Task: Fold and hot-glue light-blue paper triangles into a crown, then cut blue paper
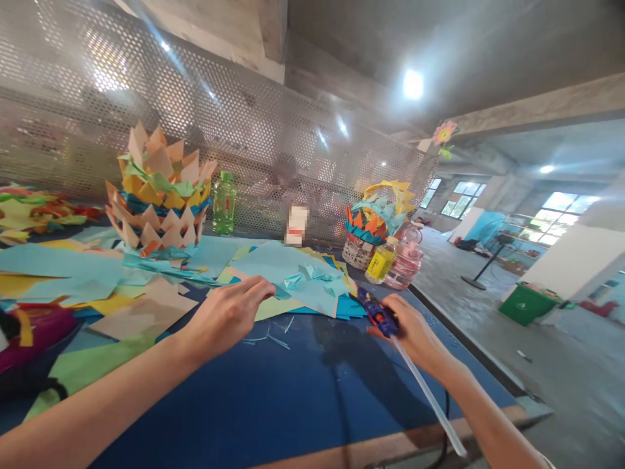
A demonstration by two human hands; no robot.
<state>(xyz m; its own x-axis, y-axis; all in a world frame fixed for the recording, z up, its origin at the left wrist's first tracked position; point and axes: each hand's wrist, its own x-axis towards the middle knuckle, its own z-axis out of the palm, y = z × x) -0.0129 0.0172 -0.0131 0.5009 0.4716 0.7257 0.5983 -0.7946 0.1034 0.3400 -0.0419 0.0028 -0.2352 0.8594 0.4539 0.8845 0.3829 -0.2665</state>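
In my right hand (407,326) is a dark purple hot glue gun (379,312), its nozzle turned away from me and a long clear glue stick (430,394) trailing from its back end. My left hand (232,306) is closed, with fingertips pressed together over the edge of the papers; whatever they pinch is hidden. Just beyond those fingertips lie small folded light blue paper pieces (315,272) on a light blue sheet (263,260). Thin blue paper scraps (271,337) rest on the dark blue table (244,404) between my hands.
Left stands a tiered folded-paper basket (156,225), a green bottle (224,205) beside it. At right are a smaller paper basket (361,244), a yellow-labelled bottle (379,266) and a pink bottle (406,260). A perforated screen (244,124) runs behind. A magenta item (46,329) sits left.
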